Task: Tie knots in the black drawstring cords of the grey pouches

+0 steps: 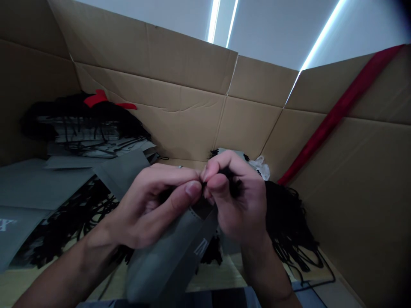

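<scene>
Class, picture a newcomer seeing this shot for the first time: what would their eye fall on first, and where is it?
The eye goes first to the two bare hands at the centre, where the left hand and right hand pinch a black cord above a grey bag. Tall cardboard walls rise behind them. A bright red ribbon runs diagonally down the right wall, and a heap of black cords lies just right of the hands.

White lettering (201, 247) on a grey paper bag (160, 265), too skewed to read, cut-off white letters (8, 223) on another grey bag (22, 192)
</scene>
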`<move>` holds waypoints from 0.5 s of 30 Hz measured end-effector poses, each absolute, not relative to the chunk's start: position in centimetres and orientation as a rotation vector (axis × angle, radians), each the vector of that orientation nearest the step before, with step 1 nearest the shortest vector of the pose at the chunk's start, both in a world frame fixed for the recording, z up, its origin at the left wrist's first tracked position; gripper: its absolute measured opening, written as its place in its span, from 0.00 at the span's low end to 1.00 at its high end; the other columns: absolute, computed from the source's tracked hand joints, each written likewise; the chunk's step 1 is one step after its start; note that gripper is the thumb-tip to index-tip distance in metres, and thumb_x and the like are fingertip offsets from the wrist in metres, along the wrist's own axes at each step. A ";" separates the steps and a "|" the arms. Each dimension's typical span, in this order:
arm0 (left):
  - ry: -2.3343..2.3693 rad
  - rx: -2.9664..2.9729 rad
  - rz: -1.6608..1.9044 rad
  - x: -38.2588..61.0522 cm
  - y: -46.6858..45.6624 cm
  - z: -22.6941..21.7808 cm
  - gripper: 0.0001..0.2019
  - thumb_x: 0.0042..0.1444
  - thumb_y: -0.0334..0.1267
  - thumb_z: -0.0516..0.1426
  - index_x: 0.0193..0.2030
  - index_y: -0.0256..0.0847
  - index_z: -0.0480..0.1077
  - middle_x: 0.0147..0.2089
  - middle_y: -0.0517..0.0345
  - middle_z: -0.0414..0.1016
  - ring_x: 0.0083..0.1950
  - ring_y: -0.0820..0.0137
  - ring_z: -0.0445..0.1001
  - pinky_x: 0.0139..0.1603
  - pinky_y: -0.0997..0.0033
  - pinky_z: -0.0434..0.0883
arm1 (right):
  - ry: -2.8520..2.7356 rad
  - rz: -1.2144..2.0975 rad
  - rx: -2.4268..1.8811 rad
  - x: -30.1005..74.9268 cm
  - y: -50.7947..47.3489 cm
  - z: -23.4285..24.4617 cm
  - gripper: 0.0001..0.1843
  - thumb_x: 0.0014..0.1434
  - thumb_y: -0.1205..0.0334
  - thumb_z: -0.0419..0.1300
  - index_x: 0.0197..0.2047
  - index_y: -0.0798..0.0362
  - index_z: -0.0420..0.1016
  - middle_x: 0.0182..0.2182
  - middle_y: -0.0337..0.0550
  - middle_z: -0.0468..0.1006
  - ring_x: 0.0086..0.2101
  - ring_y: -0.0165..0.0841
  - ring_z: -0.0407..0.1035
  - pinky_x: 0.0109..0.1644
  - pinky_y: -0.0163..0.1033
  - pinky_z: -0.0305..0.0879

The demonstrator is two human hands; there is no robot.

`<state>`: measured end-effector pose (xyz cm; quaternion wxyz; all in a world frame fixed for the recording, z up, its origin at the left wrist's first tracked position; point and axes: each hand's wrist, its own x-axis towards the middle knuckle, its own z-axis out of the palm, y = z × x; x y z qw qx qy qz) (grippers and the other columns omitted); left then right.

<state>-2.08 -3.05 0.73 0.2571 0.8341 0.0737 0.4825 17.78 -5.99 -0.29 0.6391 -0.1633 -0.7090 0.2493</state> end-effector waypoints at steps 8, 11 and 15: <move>0.314 1.818 0.970 -2.1 -3.3 0.4 0.24 0.85 0.48 0.58 0.34 0.41 0.73 0.30 0.61 0.64 0.31 0.72 0.59 0.30 0.71 0.60 | -1.793 0.300 -0.354 19.3 -5.1 0.6 0.16 0.63 0.63 0.88 0.51 0.43 0.93 0.44 0.38 0.93 0.40 0.36 0.87 0.39 0.36 0.82; 0.352 1.792 1.022 -1.7 -3.7 0.5 0.22 0.84 0.48 0.58 0.36 0.42 0.73 0.31 0.61 0.63 0.32 0.71 0.57 0.30 0.71 0.59 | -1.731 0.257 -0.428 19.3 -5.2 0.4 0.10 0.67 0.62 0.86 0.48 0.45 0.93 0.38 0.37 0.91 0.33 0.32 0.84 0.36 0.35 0.80; 0.279 2.047 1.102 -1.5 -3.7 1.2 0.19 0.83 0.36 0.56 0.35 0.41 0.71 0.31 0.63 0.64 0.32 0.74 0.61 0.31 0.74 0.62 | -1.691 0.324 -0.446 19.3 -5.2 0.4 0.11 0.68 0.58 0.86 0.44 0.47 0.90 0.34 0.36 0.87 0.27 0.27 0.76 0.29 0.32 0.71</move>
